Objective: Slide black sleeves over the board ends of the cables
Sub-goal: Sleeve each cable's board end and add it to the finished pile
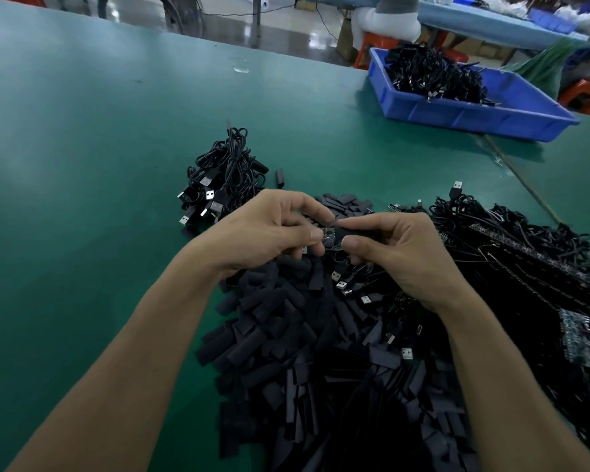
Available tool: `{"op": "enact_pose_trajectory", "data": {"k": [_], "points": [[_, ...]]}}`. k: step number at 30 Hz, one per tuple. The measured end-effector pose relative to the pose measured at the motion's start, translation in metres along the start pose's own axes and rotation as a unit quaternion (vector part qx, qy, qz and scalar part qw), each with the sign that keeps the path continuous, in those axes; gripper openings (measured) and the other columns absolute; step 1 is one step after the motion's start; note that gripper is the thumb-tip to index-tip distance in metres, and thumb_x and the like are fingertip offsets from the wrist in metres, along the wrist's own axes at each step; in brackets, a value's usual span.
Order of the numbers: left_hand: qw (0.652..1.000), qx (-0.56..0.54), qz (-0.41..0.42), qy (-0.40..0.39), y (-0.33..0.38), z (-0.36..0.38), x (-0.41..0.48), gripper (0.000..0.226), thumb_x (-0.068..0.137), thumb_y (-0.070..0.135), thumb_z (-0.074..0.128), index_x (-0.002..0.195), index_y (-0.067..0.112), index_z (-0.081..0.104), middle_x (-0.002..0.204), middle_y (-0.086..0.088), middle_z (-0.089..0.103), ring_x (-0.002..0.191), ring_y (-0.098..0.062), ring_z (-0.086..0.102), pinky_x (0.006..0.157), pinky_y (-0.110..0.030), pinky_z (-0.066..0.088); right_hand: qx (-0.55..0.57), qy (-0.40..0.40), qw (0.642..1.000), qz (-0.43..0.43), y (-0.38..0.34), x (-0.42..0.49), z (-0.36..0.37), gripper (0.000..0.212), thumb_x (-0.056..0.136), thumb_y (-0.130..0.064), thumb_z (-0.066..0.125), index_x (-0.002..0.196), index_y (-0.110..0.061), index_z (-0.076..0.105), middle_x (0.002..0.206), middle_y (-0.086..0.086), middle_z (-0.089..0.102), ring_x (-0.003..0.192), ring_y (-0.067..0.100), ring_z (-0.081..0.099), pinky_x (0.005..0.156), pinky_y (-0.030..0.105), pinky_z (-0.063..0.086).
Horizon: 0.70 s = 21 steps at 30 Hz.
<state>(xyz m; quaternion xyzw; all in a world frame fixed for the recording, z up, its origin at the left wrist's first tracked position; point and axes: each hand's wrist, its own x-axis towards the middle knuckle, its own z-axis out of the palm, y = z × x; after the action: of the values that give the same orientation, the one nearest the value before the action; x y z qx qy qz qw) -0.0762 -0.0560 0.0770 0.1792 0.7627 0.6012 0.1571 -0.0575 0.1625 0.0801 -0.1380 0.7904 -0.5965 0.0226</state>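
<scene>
My left hand (269, 229) pinches the small green board end (327, 233) of a cable between thumb and fingers. My right hand (399, 250) pinches a black sleeve (346, 230) that partly covers that board from the right. Both hands hover over a big heap of loose black sleeves (307, 335) on the green table (82, 165). A mass of black cables with bare board ends (525, 267) lies to the right. A smaller bundle of cables with USB plugs (222, 178) sits beyond my left hand.
A blue plastic bin (464, 110) holding black cables stands at the back right of the table. One stray sleeve (279, 177) lies beside the small bundle. Orange stools (583, 95) and another bench are beyond the table's far edge.
</scene>
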Motion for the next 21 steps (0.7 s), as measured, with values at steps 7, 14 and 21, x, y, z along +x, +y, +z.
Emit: {"op": "enact_pose_trajectory", "data": {"k": [7,14,21], "points": [[1.000,0.000,-0.014,0.022,0.000,0.006,0.002,0.015,0.093,0.012,0.070,0.099,0.013,0.057,0.071,-0.001,0.075,0.059,-0.007,0.065,0.051,-0.015,0.046,0.003,0.000,1.000,-0.019,0.004,0.000,0.009,0.022,0.080,-0.007,0.079,0.096,-0.022,0.077,0.086,0.005,0.078,0.073,0.017,0.071,0.071,0.024,0.059],[0.979,0.140,-0.023,0.145,-0.008,0.005,0.005,0.028,0.075,0.048,0.083,0.071,0.023,0.071,0.062,0.008,0.072,0.053,-0.002,0.063,0.057,-0.023,0.049,-0.063,0.062,0.995,-0.046,0.009,-0.003,0.014,0.020,0.083,-0.012,0.079,0.100,-0.022,0.077,0.076,-0.007,0.076,0.063,0.009,0.071,0.062,0.013,0.051],[0.983,0.097,-0.014,0.158,-0.007,0.005,0.005,0.024,0.076,0.039,0.086,0.069,0.021,0.073,0.063,0.003,0.073,0.053,-0.008,0.066,0.053,-0.019,0.051,-0.053,0.079,0.994,-0.045,0.007,-0.002,0.020,0.022,0.083,-0.009,0.079,0.103,-0.017,0.077,0.076,-0.010,0.076,0.062,0.006,0.070,0.061,0.012,0.051]]}}
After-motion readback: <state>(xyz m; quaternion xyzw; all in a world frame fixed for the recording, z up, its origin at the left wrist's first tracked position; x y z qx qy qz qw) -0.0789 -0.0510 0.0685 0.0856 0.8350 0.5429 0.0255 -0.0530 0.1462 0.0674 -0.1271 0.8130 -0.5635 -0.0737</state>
